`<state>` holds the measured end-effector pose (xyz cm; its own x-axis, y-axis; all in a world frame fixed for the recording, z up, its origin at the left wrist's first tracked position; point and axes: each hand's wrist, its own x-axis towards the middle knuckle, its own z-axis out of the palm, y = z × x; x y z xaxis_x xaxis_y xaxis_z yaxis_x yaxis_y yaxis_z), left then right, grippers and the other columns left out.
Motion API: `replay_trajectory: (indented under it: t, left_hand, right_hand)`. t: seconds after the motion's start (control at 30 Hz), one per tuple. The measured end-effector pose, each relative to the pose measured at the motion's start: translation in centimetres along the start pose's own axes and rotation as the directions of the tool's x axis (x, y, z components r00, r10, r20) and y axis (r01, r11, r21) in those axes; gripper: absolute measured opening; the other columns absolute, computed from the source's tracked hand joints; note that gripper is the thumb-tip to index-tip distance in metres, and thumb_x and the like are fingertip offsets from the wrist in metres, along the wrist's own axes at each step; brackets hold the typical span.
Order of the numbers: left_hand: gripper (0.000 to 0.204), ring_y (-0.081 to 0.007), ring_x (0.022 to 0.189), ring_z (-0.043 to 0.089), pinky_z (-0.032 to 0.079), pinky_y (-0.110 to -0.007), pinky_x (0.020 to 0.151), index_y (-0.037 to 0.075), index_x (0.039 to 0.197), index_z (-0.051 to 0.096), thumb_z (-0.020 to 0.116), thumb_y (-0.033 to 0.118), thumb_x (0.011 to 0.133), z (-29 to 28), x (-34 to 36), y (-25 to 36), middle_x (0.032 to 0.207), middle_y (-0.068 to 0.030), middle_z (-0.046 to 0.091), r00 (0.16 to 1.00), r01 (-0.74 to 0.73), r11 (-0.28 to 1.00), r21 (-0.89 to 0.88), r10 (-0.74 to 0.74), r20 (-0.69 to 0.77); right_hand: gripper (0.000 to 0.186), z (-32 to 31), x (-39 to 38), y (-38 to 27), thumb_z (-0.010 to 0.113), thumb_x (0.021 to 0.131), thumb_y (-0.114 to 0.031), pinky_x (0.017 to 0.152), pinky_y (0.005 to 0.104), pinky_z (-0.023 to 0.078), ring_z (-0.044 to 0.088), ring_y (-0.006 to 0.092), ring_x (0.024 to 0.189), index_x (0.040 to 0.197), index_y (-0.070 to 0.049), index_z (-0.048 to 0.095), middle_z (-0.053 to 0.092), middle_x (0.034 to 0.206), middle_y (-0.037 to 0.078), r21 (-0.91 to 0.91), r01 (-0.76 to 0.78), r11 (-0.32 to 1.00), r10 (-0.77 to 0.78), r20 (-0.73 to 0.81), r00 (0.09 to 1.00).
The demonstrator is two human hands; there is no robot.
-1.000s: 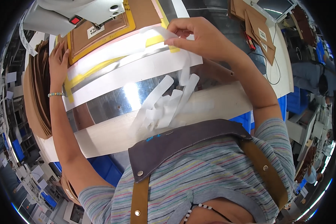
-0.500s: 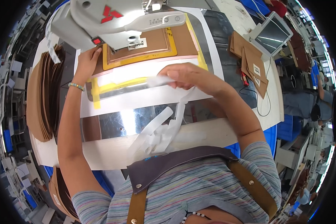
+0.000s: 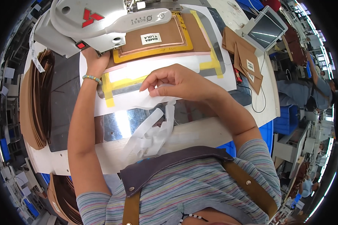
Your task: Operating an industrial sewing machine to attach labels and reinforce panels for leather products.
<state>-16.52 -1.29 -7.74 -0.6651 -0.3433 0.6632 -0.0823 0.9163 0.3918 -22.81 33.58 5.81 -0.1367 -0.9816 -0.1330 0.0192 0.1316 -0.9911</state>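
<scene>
White tape strip (image 3: pixel 154 98) pinched in right hand (image 3: pixel 176 80); left hand's (image 3: pixel 95 62) fingers hidden under sewing machine (image 3: pixel 97 22).

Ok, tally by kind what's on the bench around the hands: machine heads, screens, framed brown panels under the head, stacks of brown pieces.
Sewing machine head: 1
Small screen: 1
Brown panel in yellow frame: 1
Stacks of brown pieces: 2, left edge and by the screen
Hands: 2, left hand and right hand
Total: 7

The left hand (image 3: pixel 95 62) at eleven o'clock has its fingers hidden under the grey sewing machine head (image 3: pixel 90 23), whose top is cut off at twelve o'clock. The right hand (image 3: pixel 176 82) curls over the white strip (image 3: pixel 154 131), hiding its fingertips' grip.
</scene>
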Motion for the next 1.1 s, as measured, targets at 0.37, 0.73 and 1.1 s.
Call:
replay_trajectory:
  t: [0.37,0.73,1.1]
  left_hand:
    - [0.025,-0.0444,0.101,0.069,0.054,-0.048,0.088,-0.001,0.111,0.068,0.071,0.01,0.088,-5.1,2.6,-2.8,0.106,-0.0232,0.073,0.957,0.236,0.954,0.183,-0.196,-0.215]
    - [0.025,-0.0217,0.096,0.076,0.059,-0.034,0.087,0.006,0.117,0.078,0.071,0.003,0.093,-57.3,-8.6,-5.8,0.103,-0.013,0.08,0.77,0.503,0.749,0.431,-0.163,-0.617]
    - [0.025,-0.0241,0.102,0.077,0.058,-0.035,0.094,0.004,0.114,0.082,0.077,0.015,0.092,-73.4,-55.1,2.8,0.11,-0.0143,0.081,0.326,0.939,-0.012,0.343,-0.282,-0.902]
  right_hand:
    - [0.02,1.6,1.2,-1.4,0.073,0.097,-0.013,0.059,0.0207,0.046,0.057,0.0044,0.069,0.113,-0.002,0.074,0.069,0.096,0.0,-0.095,0.001,0.995,-0.008,-0.08,0.997]
    - [0.02,5.5,5.4,-0.1,0.069,0.097,-0.006,0.053,0.0188,0.038,0.053,0.0018,0.068,0.117,-0.002,0.07,0.065,0.095,-0.001,-0.04,-0.022,0.999,0.015,-0.183,0.983]
    - [0.02,5.6,6.1,0.9,0.072,0.097,-0.011,0.056,0.0184,0.037,0.05,0.0025,0.067,0.116,-0.004,0.072,0.066,0.095,-0.002,-0.102,-0.059,0.993,0.041,-0.171,0.984]
